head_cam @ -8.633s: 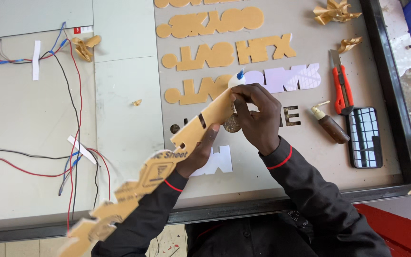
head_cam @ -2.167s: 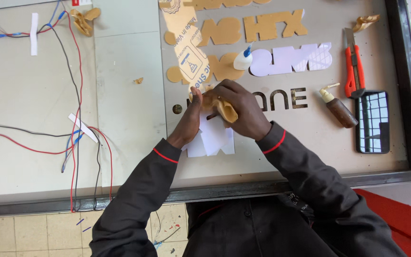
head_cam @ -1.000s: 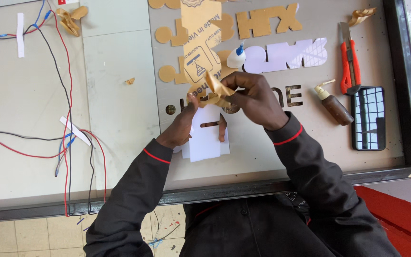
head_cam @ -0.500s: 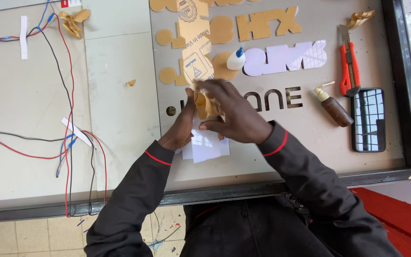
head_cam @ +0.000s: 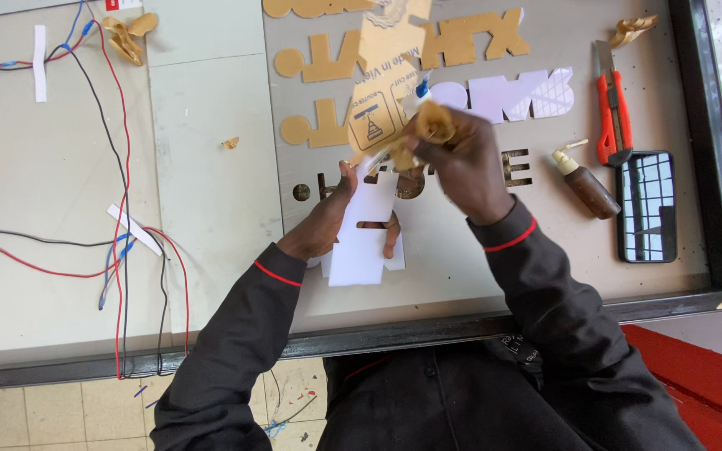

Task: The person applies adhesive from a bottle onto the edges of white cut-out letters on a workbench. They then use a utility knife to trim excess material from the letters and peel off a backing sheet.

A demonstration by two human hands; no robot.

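Observation:
My left hand (head_cam: 340,219) holds a white cut-out letter piece (head_cam: 363,232) above the grey panel (head_cam: 461,276), with fingers through its slot. My right hand (head_cam: 460,159) is closed on a crumpled strip of brown protective paper (head_cam: 388,75) that runs up and away from the white piece. Tan paper-covered letters (head_cam: 470,38) and white letters (head_cam: 520,93) lie on the panel beyond my hands. A row of letter-shaped cut-outs (head_cam: 516,167) in the panel sits right under my hands.
A red utility knife (head_cam: 612,117), a small brown glue bottle (head_cam: 585,182) and a dark phone (head_cam: 647,205) lie at the right. Red, black and blue wires (head_cam: 119,234) run over the left board. Crumpled paper scraps (head_cam: 127,35) lie at the back. A black frame edge (head_cam: 461,326) bounds the panel.
My right hand has pulled the brown paper up and to the right, peeling it off the white piece. The white piece is now more exposed in my left hand.

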